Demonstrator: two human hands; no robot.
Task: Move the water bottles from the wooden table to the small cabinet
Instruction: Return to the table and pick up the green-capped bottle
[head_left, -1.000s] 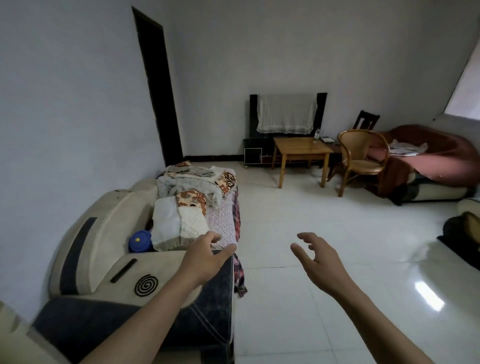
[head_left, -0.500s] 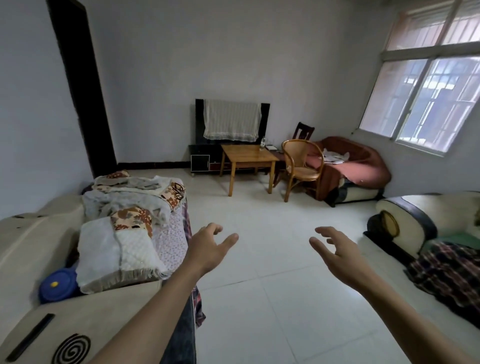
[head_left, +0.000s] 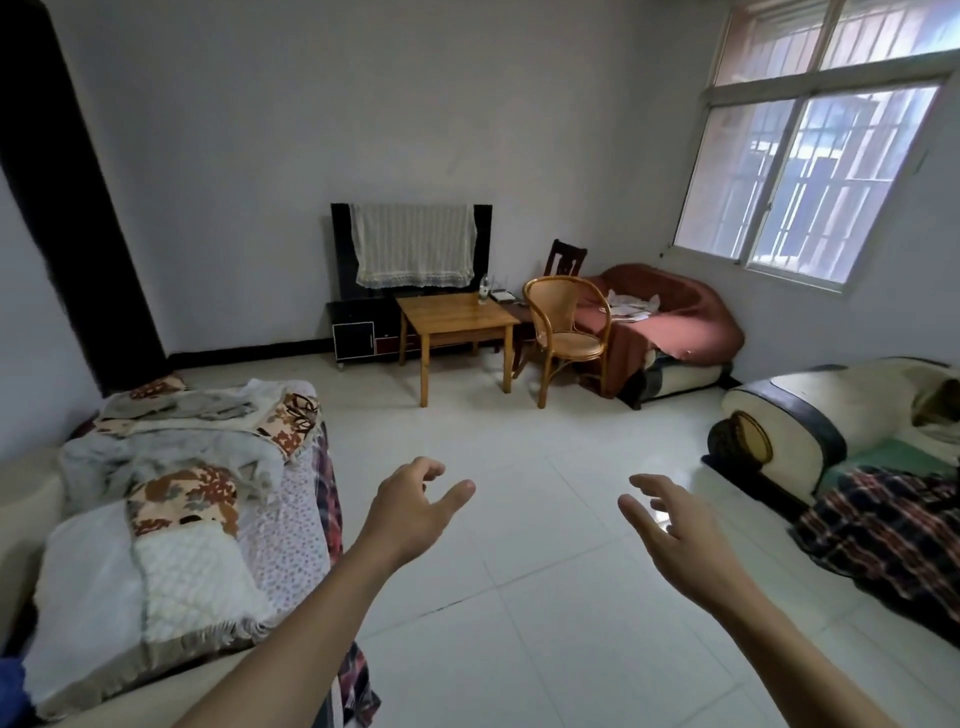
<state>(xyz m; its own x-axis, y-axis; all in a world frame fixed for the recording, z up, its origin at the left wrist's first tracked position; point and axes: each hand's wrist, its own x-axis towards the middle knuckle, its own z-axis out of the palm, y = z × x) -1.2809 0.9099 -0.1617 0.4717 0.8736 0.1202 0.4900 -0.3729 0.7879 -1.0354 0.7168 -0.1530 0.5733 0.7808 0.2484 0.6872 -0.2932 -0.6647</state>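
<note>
The bench (head_left: 457, 314) is smooth, shiny wood; the floor (head_left: 545, 519) is glossy white tile; the chair (head_left: 566, 322) is woven cane; the small cabinet (head_left: 354, 338) is shiny black; the blankets (head_left: 182, 493) are soft cloth

This is a living room in a home. Against the far wall stands a black TV stand (head_left: 363, 332), and the screen (head_left: 410, 249) on it is covered with a white lace cloth (head_left: 414, 244). In front of it is a small wooden table (head_left: 457, 319), with a rattan chair (head_left: 566, 332) beside it. Sofas line the walls: one on the left under folded blankets (head_left: 176, 499), one in the far corner under a red cover (head_left: 675, 322), and a cream one (head_left: 795, 421) on the right with a plaid blanket (head_left: 883, 525). The floor (head_left: 519, 597) has white glossy tiles. On the right is a large window (head_left: 810, 171) with bars outside, and on the left a dark doorway (head_left: 67, 208).
</note>
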